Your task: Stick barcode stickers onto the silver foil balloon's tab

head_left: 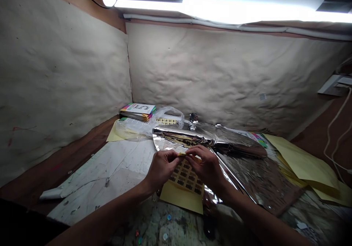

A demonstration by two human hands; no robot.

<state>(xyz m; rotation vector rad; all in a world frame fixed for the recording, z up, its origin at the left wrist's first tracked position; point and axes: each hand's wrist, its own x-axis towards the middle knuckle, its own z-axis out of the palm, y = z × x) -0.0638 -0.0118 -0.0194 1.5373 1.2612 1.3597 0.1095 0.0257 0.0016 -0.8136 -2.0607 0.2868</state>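
Note:
A yellow sheet printed with rows of small dark labels lies on the worktable in front of me. My left hand and my right hand meet over its top edge, each with fingertips pinched on that edge. A large crinkled silver foil sheet spreads from behind the hands out to the right, partly under my right wrist.
At the back left sit a stack of colourful booklets and a clear plastic bag with a label sheet inside. Yellow papers lie at the right. Paper-covered walls close in on the left and behind. White cables hang at the far right.

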